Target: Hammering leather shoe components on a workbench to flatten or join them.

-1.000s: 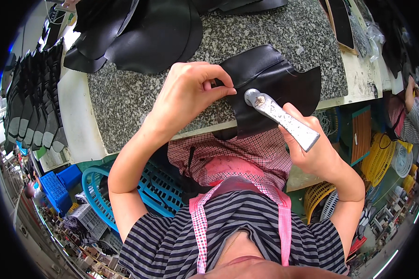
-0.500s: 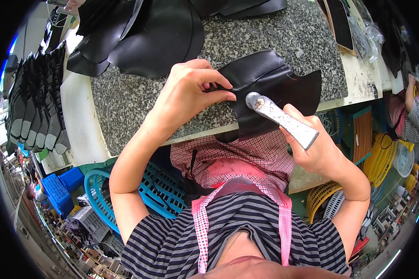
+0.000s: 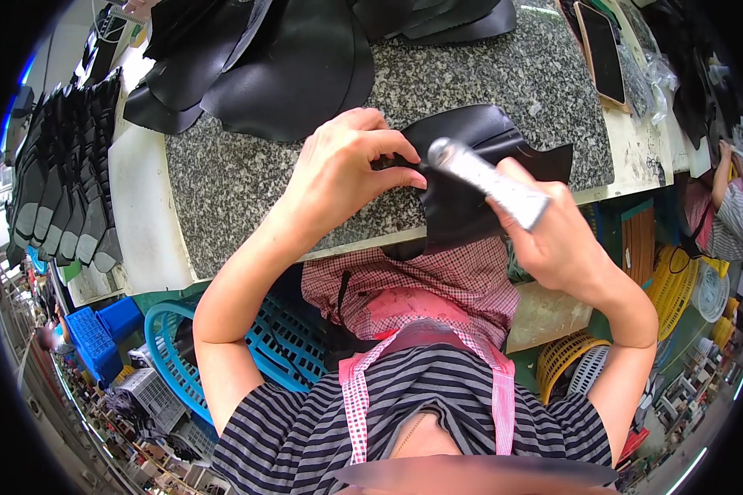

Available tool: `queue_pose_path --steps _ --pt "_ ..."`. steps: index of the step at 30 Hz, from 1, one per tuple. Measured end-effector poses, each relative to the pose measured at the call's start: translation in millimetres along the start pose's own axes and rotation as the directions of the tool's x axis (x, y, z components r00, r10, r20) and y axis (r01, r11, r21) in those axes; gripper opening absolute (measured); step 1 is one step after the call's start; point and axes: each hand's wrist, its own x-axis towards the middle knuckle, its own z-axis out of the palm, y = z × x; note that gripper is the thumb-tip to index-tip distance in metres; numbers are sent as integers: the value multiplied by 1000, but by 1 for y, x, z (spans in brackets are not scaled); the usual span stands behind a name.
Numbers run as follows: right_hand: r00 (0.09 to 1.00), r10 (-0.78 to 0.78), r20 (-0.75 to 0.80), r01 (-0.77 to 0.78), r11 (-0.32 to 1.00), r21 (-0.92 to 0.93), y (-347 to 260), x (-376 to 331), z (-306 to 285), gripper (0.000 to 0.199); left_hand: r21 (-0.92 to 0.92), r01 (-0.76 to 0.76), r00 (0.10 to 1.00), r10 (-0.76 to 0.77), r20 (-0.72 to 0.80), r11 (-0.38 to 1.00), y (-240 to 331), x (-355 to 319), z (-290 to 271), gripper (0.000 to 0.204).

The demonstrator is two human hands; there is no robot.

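Note:
A shaped piece of black leather (image 3: 470, 206) lies at the near edge of the speckled stone slab (image 3: 297, 194), part of it hanging over the edge toward my apron. My left hand (image 3: 351, 161) pinches the leather's left side between thumb and fingers. In my right hand (image 3: 553, 227) is a metal hammer (image 3: 491, 183), its silver handle wrapped by the fingers. The hammer head is slightly blurred and sits over the leather, just right of my left fingertips. Whether it touches the leather I cannot tell.
Large black leather pieces (image 3: 289, 74) are heaped at the back left. A stack of black, grey-tipped pieces (image 3: 58, 181) stands at far left. A phone (image 3: 603, 54) rests at the back right. Below the bench are a blue basket (image 3: 169, 346) and yellow baskets (image 3: 557, 363).
The hammer has swung up and slightly left, away from the leather, with my right hand rising too. My left hand keeps its pinch in nearly the same place.

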Motion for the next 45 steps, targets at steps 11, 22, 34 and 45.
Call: queue_pose_path --steps 11,22,34,45 --pt "964 -139 -227 159 985 73 -15 -2 2 16 159 -18 997 29 -71 987 3 0 -6 29" --pt "998 49 32 -52 995 90 2 -5 14 11 104 -54 990 66 -125 993 16 -17 8 50" --pt "999 7 46 -13 993 121 -8 7 16 10 146 -14 995 29 -98 989 12 -22 11 73" --pt "979 -155 -129 167 982 84 -19 2 2 24 90 6 983 11 -182 996 14 -18 13 123"
